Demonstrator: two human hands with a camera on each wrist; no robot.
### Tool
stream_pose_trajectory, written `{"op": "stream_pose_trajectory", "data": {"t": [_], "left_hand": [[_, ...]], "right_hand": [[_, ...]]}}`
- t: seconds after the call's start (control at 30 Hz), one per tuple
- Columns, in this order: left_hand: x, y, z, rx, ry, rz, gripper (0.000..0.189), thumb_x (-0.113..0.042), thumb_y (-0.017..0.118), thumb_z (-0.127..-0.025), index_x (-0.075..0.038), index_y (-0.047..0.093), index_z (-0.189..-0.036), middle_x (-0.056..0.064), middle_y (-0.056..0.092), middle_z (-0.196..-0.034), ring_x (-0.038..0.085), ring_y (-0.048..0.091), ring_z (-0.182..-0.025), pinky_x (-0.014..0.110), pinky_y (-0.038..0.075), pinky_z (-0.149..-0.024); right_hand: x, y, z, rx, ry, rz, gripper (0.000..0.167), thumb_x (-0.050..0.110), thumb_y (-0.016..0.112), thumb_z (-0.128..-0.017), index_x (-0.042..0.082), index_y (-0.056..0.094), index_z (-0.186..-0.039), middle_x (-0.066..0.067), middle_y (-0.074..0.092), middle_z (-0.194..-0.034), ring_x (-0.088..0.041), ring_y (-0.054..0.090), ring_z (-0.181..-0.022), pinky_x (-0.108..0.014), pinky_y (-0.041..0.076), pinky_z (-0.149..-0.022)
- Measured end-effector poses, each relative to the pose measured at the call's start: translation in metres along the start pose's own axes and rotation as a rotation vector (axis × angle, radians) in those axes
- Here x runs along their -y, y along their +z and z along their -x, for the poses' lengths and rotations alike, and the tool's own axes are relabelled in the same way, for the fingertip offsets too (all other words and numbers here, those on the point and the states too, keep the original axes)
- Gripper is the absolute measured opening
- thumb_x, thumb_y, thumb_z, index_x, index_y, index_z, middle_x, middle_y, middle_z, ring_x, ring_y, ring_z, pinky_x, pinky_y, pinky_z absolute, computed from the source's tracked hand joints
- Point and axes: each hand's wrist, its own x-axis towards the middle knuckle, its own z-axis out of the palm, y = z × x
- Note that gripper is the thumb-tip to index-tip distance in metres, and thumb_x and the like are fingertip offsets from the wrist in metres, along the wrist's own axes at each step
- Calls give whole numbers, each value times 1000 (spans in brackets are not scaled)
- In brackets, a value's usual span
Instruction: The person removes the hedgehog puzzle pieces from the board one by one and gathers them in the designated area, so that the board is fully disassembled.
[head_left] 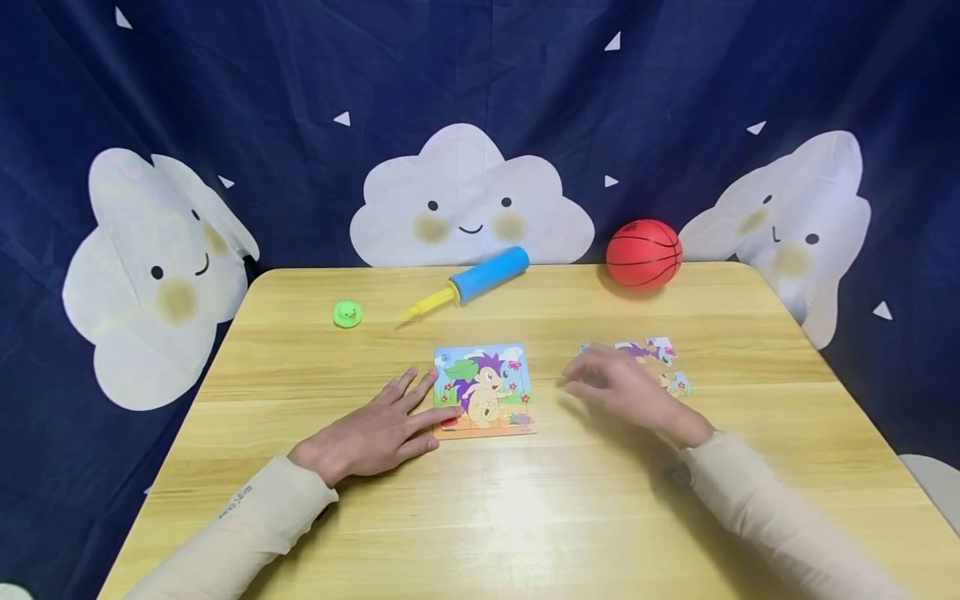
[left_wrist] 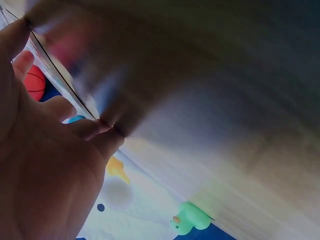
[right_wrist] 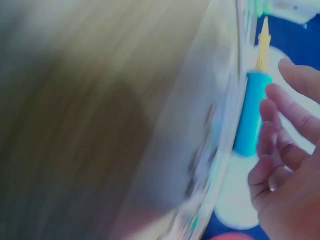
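A jigsaw puzzle (head_left: 491, 387) of a purple hedgehog with a green leaf lies flat on the table. My left hand (head_left: 375, 433) rests at its left side with fingers spread, one fingertip over the lower left corner. In the left wrist view the fingertips of the left hand (left_wrist: 55, 155) meet the surface. Between the puzzle and some loose puzzle pieces (head_left: 662, 350), my right hand (head_left: 626, 390) hovers and hides part of them. The right wrist view shows the right hand (right_wrist: 285, 155) with fingers loosely bent, thumb apart and nothing between them.
On the wooden table (head_left: 465, 517), a green toy duck (head_left: 347, 314) sits at the back left. A blue and yellow hand pump (head_left: 487, 275) lies at the back middle, and a red ball (head_left: 643, 255) stands at the back right. Behind hangs a dark blue cloud-print curtain (head_left: 300, 67).
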Motion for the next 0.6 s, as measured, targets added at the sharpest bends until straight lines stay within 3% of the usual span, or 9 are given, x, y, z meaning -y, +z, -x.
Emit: {"op": "stream_pose_trajectory", "data": {"t": [0.2, 0.4, 0.6], "left_hand": [[-3, 0, -3, -16, 33, -31, 56, -48, 48, -116, -38, 38, -171, 16, 8, -184, 46, 8, -170, 66, 18, -136], [-13, -3, -13, 7, 60, -45, 58, -52, 46, -116, -41, 35, -171, 10, 8, -185, 43, 3, -171, 62, 16, -138], [-21, -1, -21, 37, 139, -93, 60, -53, 47, -115, -38, 34, -172, 7, 15, -184, 39, 10, -171, 63, 19, -137]], "right_hand": [[24, 18, -12, 81, -49, 16, 33, 26, 82, -100, 7, 78, -127, -5, 74, -112, -23, 69, -102, -36, 60, -88], [37, 34, -17, 175, -60, 22, 43, 34, 84, -98, 9, 75, -132, -2, 70, -112, -18, 65, -99, -32, 59, -86], [46, 44, -20, 207, -47, 79, 46, 38, 84, -98, 10, 74, -135, -1, 66, -114, -15, 59, -96, -29, 53, -83]]}}
